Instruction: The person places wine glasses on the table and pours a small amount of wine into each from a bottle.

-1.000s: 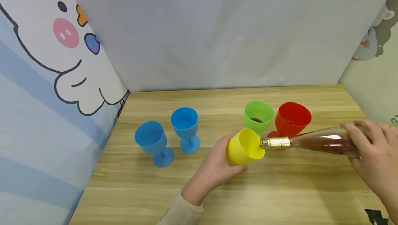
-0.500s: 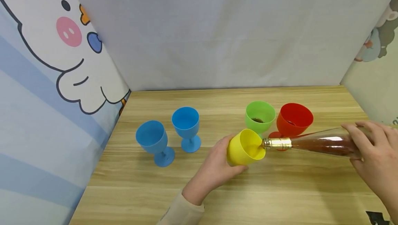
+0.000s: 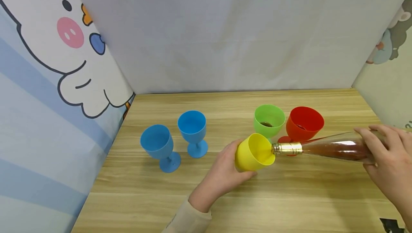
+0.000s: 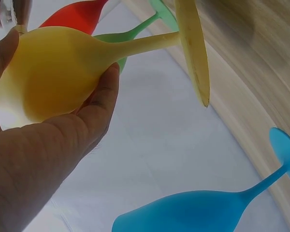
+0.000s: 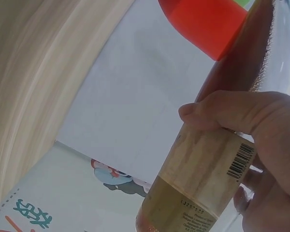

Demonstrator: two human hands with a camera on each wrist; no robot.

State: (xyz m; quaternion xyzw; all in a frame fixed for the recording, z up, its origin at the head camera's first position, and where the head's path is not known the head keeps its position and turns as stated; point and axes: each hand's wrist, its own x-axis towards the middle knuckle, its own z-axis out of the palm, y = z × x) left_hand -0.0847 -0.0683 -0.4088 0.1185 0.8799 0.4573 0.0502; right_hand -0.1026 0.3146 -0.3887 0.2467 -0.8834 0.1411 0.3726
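Note:
My left hand (image 3: pixel 222 170) grips the bowl of a yellow goblet (image 3: pixel 244 156), which leans to the right. In the left wrist view the goblet's stem and foot (image 4: pixel 195 58) stick out beyond my fingers, above the wood. My right hand (image 3: pixel 391 159) holds a clear glass bottle (image 3: pixel 334 148) of reddish-brown liquid by its lower body. The bottle lies nearly level, its gold-wrapped neck (image 3: pixel 289 148) pointing left and its mouth right at the goblet's rim. My right thumb presses near the paper label (image 5: pixel 203 166) in the right wrist view. The goblet's bottom inside is hidden.
Behind the bottle stand a green goblet (image 3: pixel 268 117) and a red goblet (image 3: pixel 304 122), each with a little dark liquid. Two blue goblets (image 3: pixel 156 143) stand on the left of the wooden table (image 3: pixel 128 197). A pale wall (image 3: pixel 225 40) closes off the back.
Both hands, the yellow goblet and the bottle keep nearly the same places. The whole head view has shifted slightly. An amber tint inside the yellow goblet's rim, seen half a second ago, is fainter now.

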